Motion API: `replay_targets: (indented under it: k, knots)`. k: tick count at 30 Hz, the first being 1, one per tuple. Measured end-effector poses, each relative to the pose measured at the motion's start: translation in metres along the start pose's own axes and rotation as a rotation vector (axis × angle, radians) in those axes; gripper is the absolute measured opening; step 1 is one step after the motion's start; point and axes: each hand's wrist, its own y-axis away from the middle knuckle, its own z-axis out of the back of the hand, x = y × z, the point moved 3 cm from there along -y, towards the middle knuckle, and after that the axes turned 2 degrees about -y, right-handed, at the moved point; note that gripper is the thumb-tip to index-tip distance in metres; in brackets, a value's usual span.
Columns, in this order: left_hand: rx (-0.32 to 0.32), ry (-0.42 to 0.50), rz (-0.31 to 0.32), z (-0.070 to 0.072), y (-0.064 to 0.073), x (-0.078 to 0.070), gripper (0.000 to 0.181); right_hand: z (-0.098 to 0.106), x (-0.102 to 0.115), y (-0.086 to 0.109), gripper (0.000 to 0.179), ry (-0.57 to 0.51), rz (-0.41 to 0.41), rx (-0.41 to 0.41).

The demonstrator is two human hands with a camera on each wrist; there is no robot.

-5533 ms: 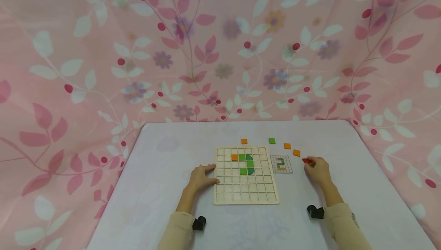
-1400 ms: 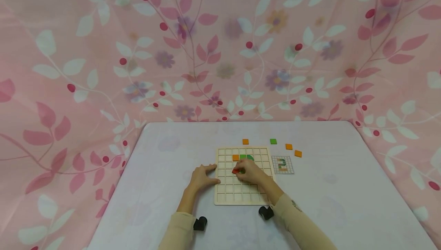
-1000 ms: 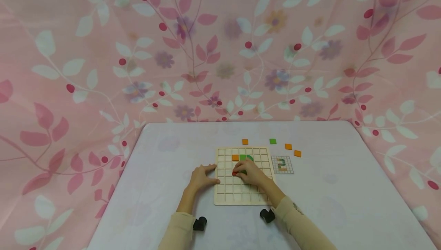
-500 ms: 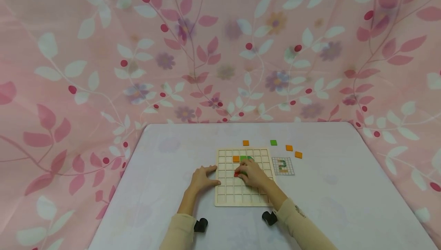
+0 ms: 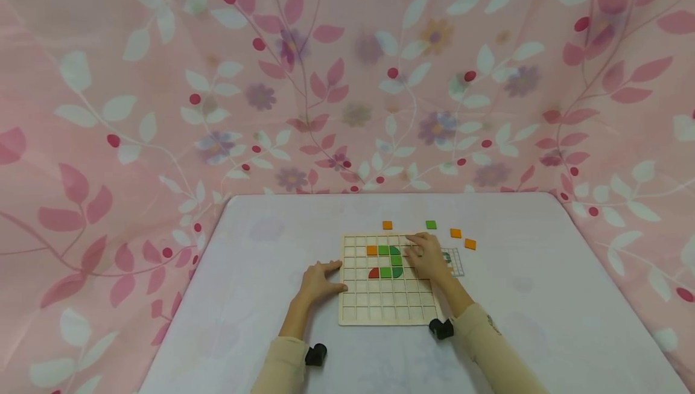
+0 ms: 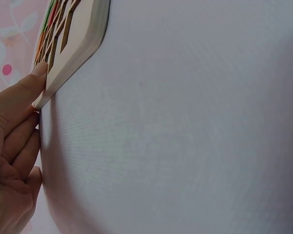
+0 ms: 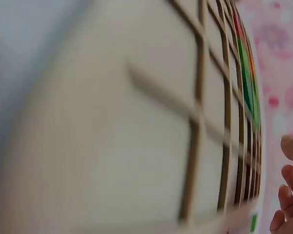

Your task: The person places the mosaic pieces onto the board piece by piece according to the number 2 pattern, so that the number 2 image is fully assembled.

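A wooden grid board (image 5: 355, 315) lies on the table with flat tiles set in its cells. In it I see an orange square (image 5: 371, 250), green squares (image 5: 396, 260), dark green quarter-round tiles (image 5: 397, 272) and a red quarter-round tile (image 5: 374, 273). My left hand (image 5: 316, 281) rests at the board's left edge, thumb and forefinger spread against it; the left wrist view shows the thumb (image 6: 22, 92) on the rim. Over the board's right side is my right hand (image 5: 431, 258), holding nothing, its fingers loosely extended. It partly covers a printed pattern card (image 5: 455, 261).
Loose tiles lie beyond the board: an orange one (image 5: 387, 225), a green one (image 5: 431, 224), and two more orange tiles (image 5: 455, 233) to the right. A pink floral curtain (image 5: 347, 80) hangs behind the white table (image 5: 271, 219).
My right hand brought the red tile from the right of the card to the board, let it go in a cell left of the lower green square, and moved off rightward. My left hand stayed put.
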Motion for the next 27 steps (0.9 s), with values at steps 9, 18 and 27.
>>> replay_targets:
  k: [9,18,27]
  knots:
    - [-0.016,-0.001,-0.015,0.001,-0.001,0.002,0.065,0.033,-0.055,-0.017,0.033,0.208,-0.251,0.027]
    - [0.004,0.02,-0.003,-0.002,-0.001,0.0,0.066,0.031,-0.064,-0.022,0.033,0.358,-0.33,0.247]
    - [-0.001,0.017,0.003,-0.001,0.0,0.001,0.066,0.031,-0.056,-0.027,0.03,0.379,-0.307,0.249]
